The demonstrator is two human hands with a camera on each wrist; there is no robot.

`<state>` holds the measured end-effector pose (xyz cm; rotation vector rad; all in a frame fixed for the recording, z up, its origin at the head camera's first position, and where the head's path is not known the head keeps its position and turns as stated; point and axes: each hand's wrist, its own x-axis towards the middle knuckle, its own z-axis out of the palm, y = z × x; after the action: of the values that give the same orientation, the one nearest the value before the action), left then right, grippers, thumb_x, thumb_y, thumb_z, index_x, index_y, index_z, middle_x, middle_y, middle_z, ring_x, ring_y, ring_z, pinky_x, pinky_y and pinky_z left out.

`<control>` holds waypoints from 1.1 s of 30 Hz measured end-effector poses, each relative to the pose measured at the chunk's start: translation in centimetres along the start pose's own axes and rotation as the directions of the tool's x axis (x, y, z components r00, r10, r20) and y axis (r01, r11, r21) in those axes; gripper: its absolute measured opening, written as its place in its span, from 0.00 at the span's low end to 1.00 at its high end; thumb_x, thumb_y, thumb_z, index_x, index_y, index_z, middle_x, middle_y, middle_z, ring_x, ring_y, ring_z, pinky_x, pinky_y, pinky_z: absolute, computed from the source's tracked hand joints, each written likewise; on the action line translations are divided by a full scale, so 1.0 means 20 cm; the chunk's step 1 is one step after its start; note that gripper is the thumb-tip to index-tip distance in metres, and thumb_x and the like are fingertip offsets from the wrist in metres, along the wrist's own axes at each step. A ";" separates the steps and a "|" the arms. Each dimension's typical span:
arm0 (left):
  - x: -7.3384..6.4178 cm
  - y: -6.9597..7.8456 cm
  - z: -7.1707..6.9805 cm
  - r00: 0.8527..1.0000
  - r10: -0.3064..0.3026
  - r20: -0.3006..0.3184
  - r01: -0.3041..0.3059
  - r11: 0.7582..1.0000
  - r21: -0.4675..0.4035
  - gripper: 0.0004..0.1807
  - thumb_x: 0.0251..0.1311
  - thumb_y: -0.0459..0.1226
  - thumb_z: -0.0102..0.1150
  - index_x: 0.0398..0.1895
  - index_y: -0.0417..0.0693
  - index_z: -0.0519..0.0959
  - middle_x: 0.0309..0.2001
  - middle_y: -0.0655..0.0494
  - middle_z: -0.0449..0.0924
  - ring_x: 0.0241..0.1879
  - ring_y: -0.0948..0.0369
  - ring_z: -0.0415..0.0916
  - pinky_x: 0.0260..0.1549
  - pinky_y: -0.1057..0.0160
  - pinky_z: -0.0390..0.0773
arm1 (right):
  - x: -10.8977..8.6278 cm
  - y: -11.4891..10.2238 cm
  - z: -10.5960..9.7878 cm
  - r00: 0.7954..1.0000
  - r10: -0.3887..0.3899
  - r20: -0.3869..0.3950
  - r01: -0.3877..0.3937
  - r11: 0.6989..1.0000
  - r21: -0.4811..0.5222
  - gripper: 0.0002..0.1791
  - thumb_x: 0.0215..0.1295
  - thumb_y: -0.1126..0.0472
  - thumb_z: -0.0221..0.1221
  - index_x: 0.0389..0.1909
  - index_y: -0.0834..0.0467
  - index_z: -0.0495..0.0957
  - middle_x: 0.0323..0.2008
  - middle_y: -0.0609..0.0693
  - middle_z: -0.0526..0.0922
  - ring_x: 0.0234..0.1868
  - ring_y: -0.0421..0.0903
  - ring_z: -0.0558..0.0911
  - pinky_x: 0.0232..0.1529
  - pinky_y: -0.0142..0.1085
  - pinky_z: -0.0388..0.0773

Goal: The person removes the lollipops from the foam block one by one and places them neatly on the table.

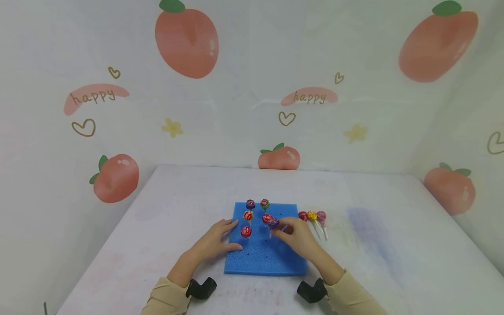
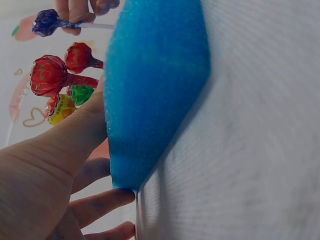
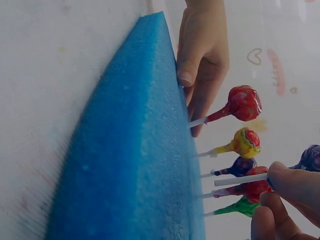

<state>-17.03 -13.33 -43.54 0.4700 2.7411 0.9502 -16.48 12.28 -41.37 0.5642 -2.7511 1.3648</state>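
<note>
My right hand (image 1: 297, 236) pinches a purple-wrapped lollipop (image 1: 273, 224) between thumb and fingers, over the right part of a blue foam board (image 1: 265, 264). Its white stick (image 3: 240, 180) points down at the foam in the right wrist view. At the board's left edge rests my left hand (image 1: 212, 239), thumb on the top face and fingers spread along the side. Several lollipops stand upright in the foam: a front red one (image 1: 246, 232), a yellow-and-red one (image 1: 248, 215), a dark purple one (image 1: 250, 204), a green-and-red one (image 1: 264, 204) and another red one (image 1: 266, 218).
Right of the board, a red lollipop (image 1: 302, 215), a yellow one (image 1: 312, 215) and a pink one (image 1: 321, 215) lie on the white-covered table (image 1: 378, 210). Small holes dot the foam. Behind the table hangs a printed backdrop (image 1: 244, 109).
</note>
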 end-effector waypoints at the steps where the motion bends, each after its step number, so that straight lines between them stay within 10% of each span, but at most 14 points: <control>1: 0.00 0.00 0.00 1.000 0.001 -0.001 -0.001 1.000 -0.001 0.42 0.50 0.51 0.66 0.67 0.44 0.63 0.69 0.41 0.60 0.71 0.40 0.50 0.66 0.39 0.57 | 0.00 0.00 0.00 1.000 0.003 -0.003 -0.003 1.000 -0.005 0.05 0.58 0.60 0.63 0.32 0.58 0.82 0.32 0.51 0.84 0.26 0.36 0.77 0.27 0.23 0.75; 33: 0.01 -0.01 0.01 1.000 -0.015 0.002 0.015 1.000 0.018 0.43 0.50 0.53 0.66 0.67 0.46 0.63 0.69 0.42 0.60 0.71 0.41 0.51 0.66 0.39 0.57 | 0.01 0.02 -0.17 0.996 0.041 -0.082 -0.041 0.999 0.003 0.10 0.59 0.63 0.62 0.41 0.63 0.82 0.35 0.54 0.86 0.33 0.43 0.84 0.36 0.29 0.82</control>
<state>-17.13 -13.30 -43.70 0.4529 2.7495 0.9224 -17.23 15.05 -39.64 0.4437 -2.7119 1.3651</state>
